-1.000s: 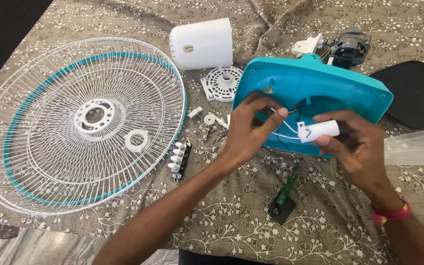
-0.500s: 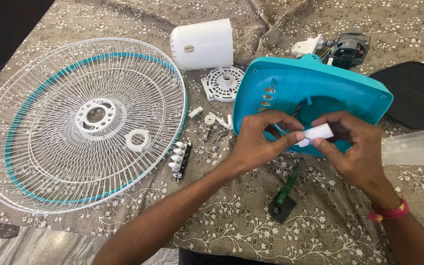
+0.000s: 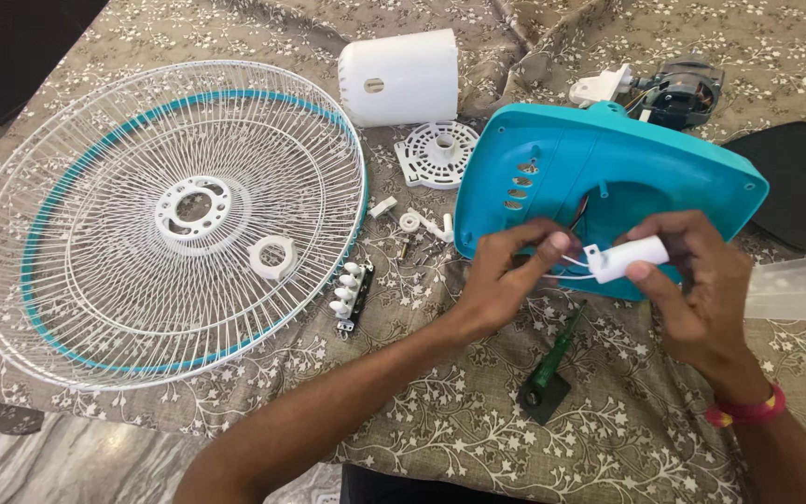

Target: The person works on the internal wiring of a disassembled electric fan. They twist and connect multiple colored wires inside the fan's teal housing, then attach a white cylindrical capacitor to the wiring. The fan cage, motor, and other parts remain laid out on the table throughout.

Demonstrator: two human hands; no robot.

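Both forearms reach up from the lower edge of the view and meet over the near side of the turquoise fan base [image 3: 552, 177], which lies tipped up on the cloth-covered worktop [image 3: 440, 420]. The left hand [image 3: 506, 275] comes in from the lower left, wrist bent slightly inward, its back turned to the camera. Its fingers [image 3: 552, 245] are curled nearly closed, thumb and forefinger pinched together on the thin white wires [image 3: 575, 270] that run out of a small white capacitor [image 3: 629, 256]. The right hand [image 3: 701, 289], with a red and yellow band [image 3: 746, 409] at the wrist, comes in from the lower right. Its fingers are closed on the capacitor, thumb beneath and forefinger over the top, gripping the right-hand end.

The capacitor is a short white cylinder held just in front of the hollow of the fan base, above the worktop. Its long axis lies roughly left to right, tilted a little upward to the right; the wire end points left toward the left hand.

A green-handled screwdriver [image 3: 552, 359] lies on the cloth below the hands. To the left sit a white wire fan guard [image 3: 170, 219], a black and white switch block [image 3: 351, 297] and a white motor cover [image 3: 399, 77]
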